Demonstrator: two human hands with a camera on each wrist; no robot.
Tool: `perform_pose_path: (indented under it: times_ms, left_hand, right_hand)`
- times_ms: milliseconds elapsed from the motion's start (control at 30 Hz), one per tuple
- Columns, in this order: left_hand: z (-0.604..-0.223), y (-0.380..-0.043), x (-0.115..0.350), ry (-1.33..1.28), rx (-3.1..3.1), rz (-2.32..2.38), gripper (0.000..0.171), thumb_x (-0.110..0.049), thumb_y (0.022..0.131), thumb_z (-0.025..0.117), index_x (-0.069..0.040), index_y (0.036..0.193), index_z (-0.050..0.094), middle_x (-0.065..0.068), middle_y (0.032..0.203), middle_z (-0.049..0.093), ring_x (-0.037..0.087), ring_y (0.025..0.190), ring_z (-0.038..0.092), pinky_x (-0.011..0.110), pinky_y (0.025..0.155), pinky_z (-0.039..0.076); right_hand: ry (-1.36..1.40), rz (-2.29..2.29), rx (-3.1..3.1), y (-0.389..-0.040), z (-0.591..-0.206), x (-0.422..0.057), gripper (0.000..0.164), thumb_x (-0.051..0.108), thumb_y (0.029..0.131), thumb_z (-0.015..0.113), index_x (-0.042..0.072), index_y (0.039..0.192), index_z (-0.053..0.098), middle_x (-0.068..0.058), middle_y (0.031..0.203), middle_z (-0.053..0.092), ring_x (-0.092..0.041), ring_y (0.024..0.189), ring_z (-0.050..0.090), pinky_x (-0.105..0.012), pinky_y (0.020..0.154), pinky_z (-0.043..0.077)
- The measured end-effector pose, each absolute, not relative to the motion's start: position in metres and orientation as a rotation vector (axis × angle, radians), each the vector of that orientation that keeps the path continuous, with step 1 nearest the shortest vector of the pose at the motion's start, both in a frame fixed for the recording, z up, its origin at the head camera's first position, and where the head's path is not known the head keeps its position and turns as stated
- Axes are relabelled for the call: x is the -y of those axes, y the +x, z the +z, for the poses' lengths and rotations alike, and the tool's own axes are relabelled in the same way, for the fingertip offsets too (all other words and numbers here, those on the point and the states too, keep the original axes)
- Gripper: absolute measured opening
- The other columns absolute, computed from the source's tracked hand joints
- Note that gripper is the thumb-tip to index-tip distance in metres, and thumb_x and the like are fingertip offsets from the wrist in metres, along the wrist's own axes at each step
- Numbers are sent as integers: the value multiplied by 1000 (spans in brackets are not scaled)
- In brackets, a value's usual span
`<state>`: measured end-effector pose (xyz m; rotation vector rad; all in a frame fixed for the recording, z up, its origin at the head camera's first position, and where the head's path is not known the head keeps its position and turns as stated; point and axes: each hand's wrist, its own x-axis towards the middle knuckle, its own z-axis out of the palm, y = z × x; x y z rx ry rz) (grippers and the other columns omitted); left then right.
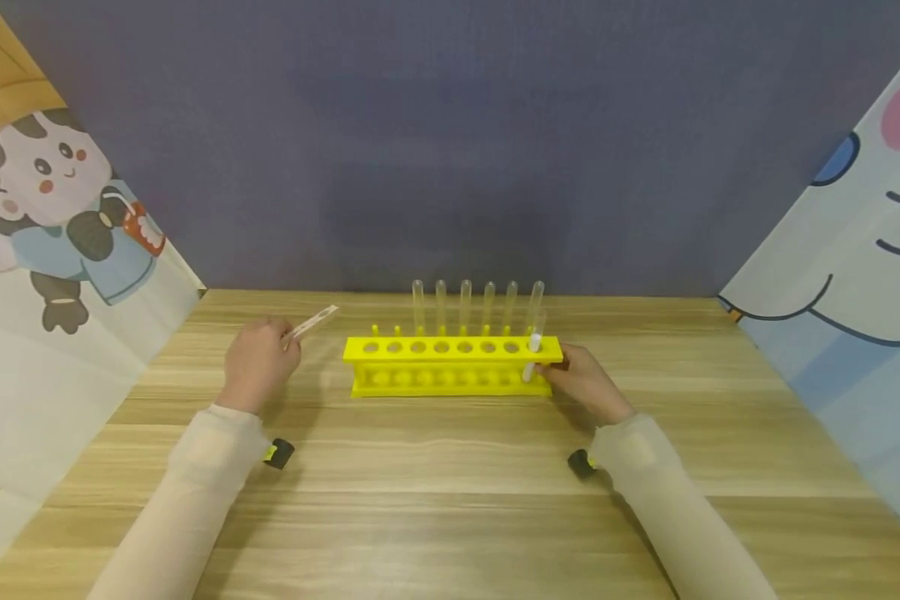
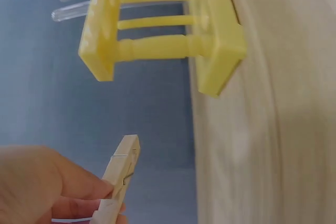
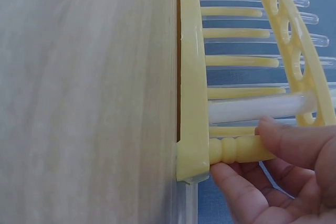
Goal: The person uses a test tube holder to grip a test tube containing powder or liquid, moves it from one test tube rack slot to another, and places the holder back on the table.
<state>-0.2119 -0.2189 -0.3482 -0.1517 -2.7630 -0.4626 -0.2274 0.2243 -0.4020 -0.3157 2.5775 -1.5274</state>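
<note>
A yellow test tube rack (image 1: 454, 349) stands on the table. Its rightmost hole holds a test tube (image 3: 262, 107) with white contents, leaning a little. At the rack's right end, my right hand (image 1: 587, 382) grips the end post (image 3: 244, 149) between thumb and fingers, right beside that tube. To the left of the rack, raised over the table, my left hand (image 1: 258, 360) pinches a wooden test tube clamp (image 2: 122, 169) with a metal spring. The clamp's tip points up and toward the rack, apart from it, with nothing between its legs.
Several clear tubes (image 1: 466, 307) stand upside down on pegs along the rack's back. Behind the wood-grain table (image 1: 435, 500) rises a dark blue-grey panel (image 1: 450, 150). Printed cartoon panels flank it on both sides.
</note>
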Motion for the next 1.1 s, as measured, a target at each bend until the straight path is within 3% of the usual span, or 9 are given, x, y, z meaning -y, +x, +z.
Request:
perform_pose_path:
  times_ms: [200,600,1100]
  left_hand:
    - [-358,-217,226,-107,2946,-485,23,-10,89,53,6,100,64,17,77,63,22,54,50,32,43,39]
    - [-375,-219,215,-118,3140,-496,14,-13,88,57,-1,87,64,7,66,57,21,58,48,31,50,38]
    - [-382,-219,213,-123,3174,-404,8,-10,81,59,-3,78,61,11,69,57,25,61,50,35,49,41]
  right_hand:
    - [-290,-1486,-2593,-227,-402,-225,33,10,92,58,-2,123,55,-19,119,59,-30,106,54,-39,87,46]
    - [-279,-1452,-2607,-225,-399,-225,34,10,92,58,-1,125,55,-18,120,58,-30,106,54,-40,87,46]
    - [-286,-1530,-2565,-225,-398,-223,32,7,93,57,-3,122,54,-20,119,58,-31,108,54,-41,90,45]
